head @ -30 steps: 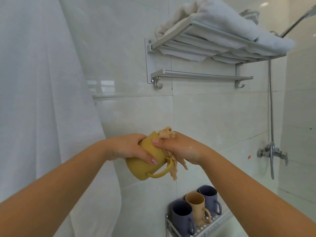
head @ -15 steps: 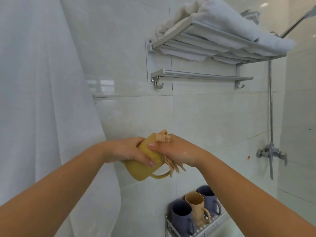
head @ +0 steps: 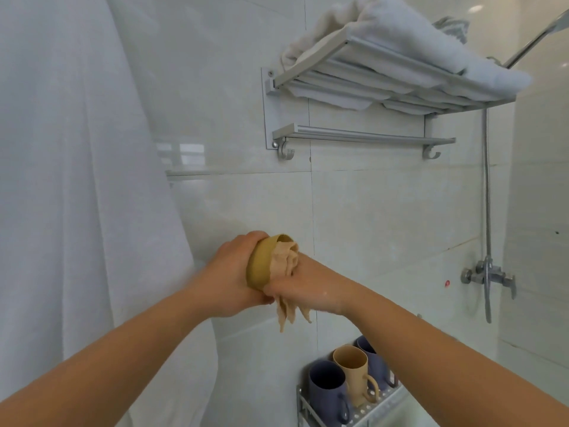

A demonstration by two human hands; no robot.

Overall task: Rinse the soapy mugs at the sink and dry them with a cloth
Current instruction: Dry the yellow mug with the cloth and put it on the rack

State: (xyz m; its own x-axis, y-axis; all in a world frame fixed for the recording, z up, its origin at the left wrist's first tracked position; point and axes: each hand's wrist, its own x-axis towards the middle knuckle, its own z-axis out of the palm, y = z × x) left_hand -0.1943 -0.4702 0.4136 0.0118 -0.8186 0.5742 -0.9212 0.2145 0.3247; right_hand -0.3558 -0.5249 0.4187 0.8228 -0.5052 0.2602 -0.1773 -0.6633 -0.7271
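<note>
Mustard-yellow plastic mug point(head: 259, 262) at frame centre is gripped by the left hand point(head: 229, 277), fingers curled round it; beige crumpled cloth point(head: 284, 266) — pinched by the right hand point(head: 303, 286) — is pressed into its mouth.

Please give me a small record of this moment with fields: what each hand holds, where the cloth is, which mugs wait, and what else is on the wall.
left hand: left hand grips the yellow mug by its body
right hand: right hand holds the beige cloth against the mug
cloth position: bunched at the mug's rim, ends hanging below
mug tilt: on its side, opening toward the wall
waiting mugs: two purple mugs and one tan mug upright in a metal rack
wall: towel shelf with white towels; shower valve
</note>
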